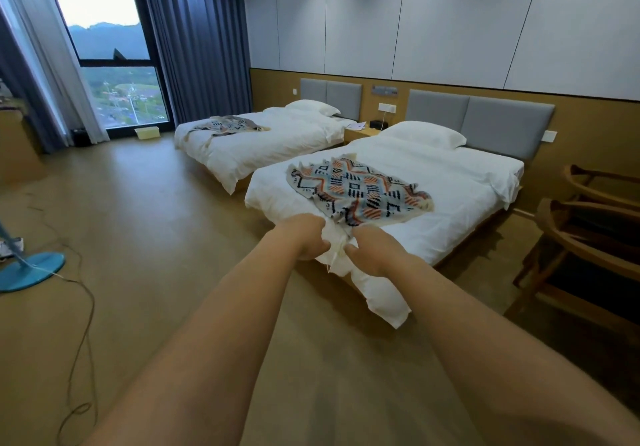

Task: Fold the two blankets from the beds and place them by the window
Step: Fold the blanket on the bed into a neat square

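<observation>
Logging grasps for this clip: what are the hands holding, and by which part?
Both the left hand and right hand grip bunched white fabric at the near bed's foot edge, just below the patterned blanket. Whether it's bedsheet or blanket fringe cannot be told.

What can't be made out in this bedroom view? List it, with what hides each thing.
- Head view: fingertips of the left hand and right hand, buried in the white sheet.
- Far blanket: pattern too small.
- Wooden chairs: cut off by the right edge.
- Blue stand: top cut off at left.
</observation>
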The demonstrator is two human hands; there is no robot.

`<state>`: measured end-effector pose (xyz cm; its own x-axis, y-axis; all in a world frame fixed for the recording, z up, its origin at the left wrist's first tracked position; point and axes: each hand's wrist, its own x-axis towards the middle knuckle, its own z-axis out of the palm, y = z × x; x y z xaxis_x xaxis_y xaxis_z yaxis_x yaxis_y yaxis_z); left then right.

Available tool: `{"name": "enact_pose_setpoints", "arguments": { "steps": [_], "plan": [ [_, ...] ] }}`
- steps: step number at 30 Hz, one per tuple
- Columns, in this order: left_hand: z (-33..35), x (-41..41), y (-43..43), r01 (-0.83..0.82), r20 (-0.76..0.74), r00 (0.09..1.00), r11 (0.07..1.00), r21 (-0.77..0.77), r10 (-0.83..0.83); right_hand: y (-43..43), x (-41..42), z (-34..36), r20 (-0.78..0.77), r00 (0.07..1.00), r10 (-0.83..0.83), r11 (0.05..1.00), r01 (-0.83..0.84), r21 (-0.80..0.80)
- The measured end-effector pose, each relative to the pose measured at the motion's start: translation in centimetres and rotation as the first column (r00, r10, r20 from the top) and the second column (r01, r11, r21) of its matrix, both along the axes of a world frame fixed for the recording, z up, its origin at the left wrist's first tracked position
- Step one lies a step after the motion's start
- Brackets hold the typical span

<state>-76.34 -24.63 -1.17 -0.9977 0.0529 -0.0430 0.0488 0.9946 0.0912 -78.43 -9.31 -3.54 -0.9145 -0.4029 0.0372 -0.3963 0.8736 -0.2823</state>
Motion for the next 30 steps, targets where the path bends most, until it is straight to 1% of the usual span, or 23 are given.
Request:
{"name": "enact_pose_setpoints", "arguments": {
  "steps": [3,7,11,16,22,26,30],
  "plan": [
    [-0.5,-5.0,-2.2,-0.019,0.020,1.000,1.000,-0.009,0.019,-1.9,-5.2,-0.7,0.016,1.000,0.011,0.999,-0.011,0.034],
    [-1.1,-11.9,-5.6,-0.016,0.039,0.999,1.000,0.000,0.016,-5.3,-12.2,-1.5,0.021,1.000,0.006,0.999,-0.006,0.042],
    [-1.6,-18.6,-9.4,-0.003,0.047,0.999,1.000,-0.026,0.004,-9.5,-18.6,-2.3,0.030,0.999,0.012,0.999,-0.013,0.045],
    [-1.5,-27.9,-16.3,0.031,0.067,0.997,0.999,-0.017,-0.029,-16.5,-27.8,-2.0,0.024,1.000,-0.018,0.999,0.016,0.046],
    [-1.3,-37.9,-24.4,0.013,0.096,0.995,1.000,-0.019,-0.011,-24.2,-37.1,-1.8,0.037,0.999,-0.025,0.997,0.022,0.068],
    [-2.0,-44.2,-27.5,0.013,0.082,0.997,1.000,-0.008,-0.012,-28.0,-43.6,-2.4,0.034,0.999,-0.026,0.999,0.024,0.049],
    [-3.3,-51.2,-30.2,0.027,0.096,0.995,1.000,-0.004,-0.027,-30.9,-50.7,-3.9,0.066,0.997,-0.032,0.999,0.030,0.026]
  ]
}}
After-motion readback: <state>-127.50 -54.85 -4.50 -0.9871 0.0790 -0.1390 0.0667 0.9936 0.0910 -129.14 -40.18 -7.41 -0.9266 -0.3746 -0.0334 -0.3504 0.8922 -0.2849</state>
